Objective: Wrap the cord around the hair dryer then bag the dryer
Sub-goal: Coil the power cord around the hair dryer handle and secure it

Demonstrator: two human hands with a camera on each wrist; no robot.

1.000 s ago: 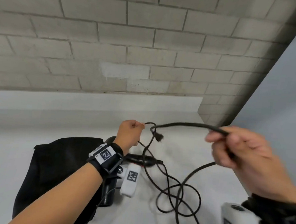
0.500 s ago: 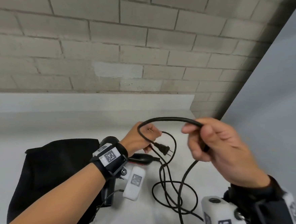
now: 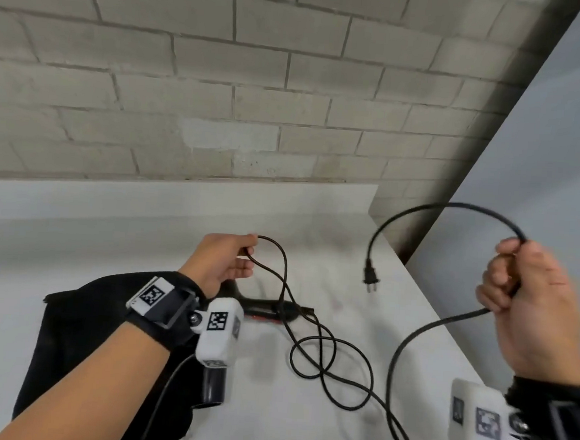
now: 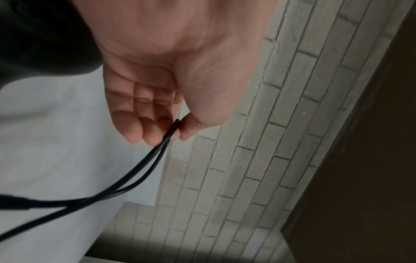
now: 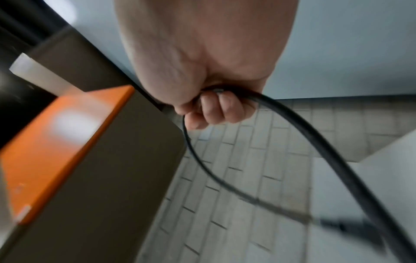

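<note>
The black hair dryer (image 3: 268, 308) lies on the white table (image 3: 301, 426), mostly hidden behind my left wrist. Its black cord (image 3: 333, 370) runs in loose loops over the table. My left hand (image 3: 225, 265) pinches a bend of the cord (image 4: 166, 140) between thumb and fingers above the dryer. At the right, my right hand (image 3: 524, 291) is raised with its fingers curled round the cord (image 5: 281, 113) near the plug end. From that fist the cord arches up and left, and the plug (image 3: 370, 277) dangles in the air. A black bag (image 3: 77, 342) lies flat at the left, under my left forearm.
A brick wall (image 3: 257, 80) with a white ledge stands behind the table. A grey panel (image 3: 544, 151) borders the table's slanting right edge. In the right wrist view an orange-edged object (image 5: 56, 142) sits at the left, blurred.
My right hand has swung far out to the right with the cord, away from the left hand. The plug now dangles free in the air between the hands, and the loop has opened wide.
</note>
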